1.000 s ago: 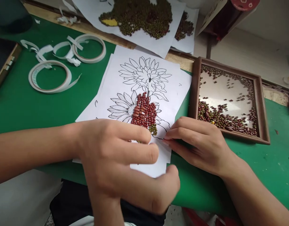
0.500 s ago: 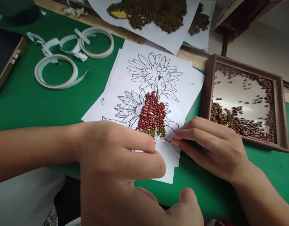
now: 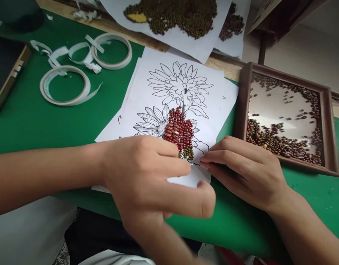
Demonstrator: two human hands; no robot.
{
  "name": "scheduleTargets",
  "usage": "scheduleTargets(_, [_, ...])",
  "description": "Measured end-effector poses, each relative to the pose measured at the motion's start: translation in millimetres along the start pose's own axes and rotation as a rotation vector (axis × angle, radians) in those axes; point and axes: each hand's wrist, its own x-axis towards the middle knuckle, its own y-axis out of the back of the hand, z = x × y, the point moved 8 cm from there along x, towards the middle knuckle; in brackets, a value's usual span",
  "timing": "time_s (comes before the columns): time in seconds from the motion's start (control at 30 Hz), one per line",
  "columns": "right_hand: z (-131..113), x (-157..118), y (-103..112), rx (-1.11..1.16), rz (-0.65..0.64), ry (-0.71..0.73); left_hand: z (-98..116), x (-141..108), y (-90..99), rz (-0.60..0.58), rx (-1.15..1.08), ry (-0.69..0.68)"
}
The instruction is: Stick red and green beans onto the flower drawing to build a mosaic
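Note:
A white sheet printed with flower outlines [image 3: 158,81] lies on the green table. Red beans [image 3: 183,129] cover part of the lower flower, with a small patch of green mung beans [image 3: 188,153] below them. My left hand [image 3: 147,173] is over the sheet's lower left, palm down. Its thumb stands away from the bent fingers, and nothing shows in it. Beneath it, part of the drawing is hidden. At the sheet's right side, my right hand [image 3: 247,169] rests with thumb and fingertips pinched together near the drawn leaf line. Whatever is between those fingertips is too small or hidden to make out.
A brown wooden frame [image 3: 243,103] holding mixed beans stands at the right. Two rolls of white tape [image 3: 86,88] [image 3: 128,55] lie at the left among peeled strips, beside a phone [image 3: 9,70]. Bean-covered papers [image 3: 186,48] are at the back.
My left hand has shifted up and its fingers have spread, with the thumb swinging downward. My right hand stays pinched in nearly the same place. The whole view has moved slightly.

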Motion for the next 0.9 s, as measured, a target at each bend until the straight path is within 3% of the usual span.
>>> scheduleTargets(0.1, [-3, 1, 1, 0.024, 0.016, 0.021, -7, 7, 5.8, 0.049, -0.002, -0.109])
scheduleTargets(0.23, [-9, 4, 5, 0.042, 0.078, 0.04, -23, 12, 8.6, 0.089, 0.138, -0.062])
scheduleTargets(0.43, [-19, 7, 10, 0.078, 0.187, 0.079, -15, 14, 12.1, 0.227, 0.168, -0.113])
scheduleTargets(0.53, [-23, 6, 13, 0.09, 0.226, 0.098, -17, 18, 6.9, 0.161, 0.0, -0.035])
scheduleTargets(0.77, [-29, 3, 20, 0.071, 0.285, 0.099, -31, 22, -3.7, 0.037, -0.693, 0.318])
scheduleTargets(0.9, [-30, 2, 21, 0.08, 0.275, 0.115, -36, 21, -14.5, -0.061, -0.905, 0.455])
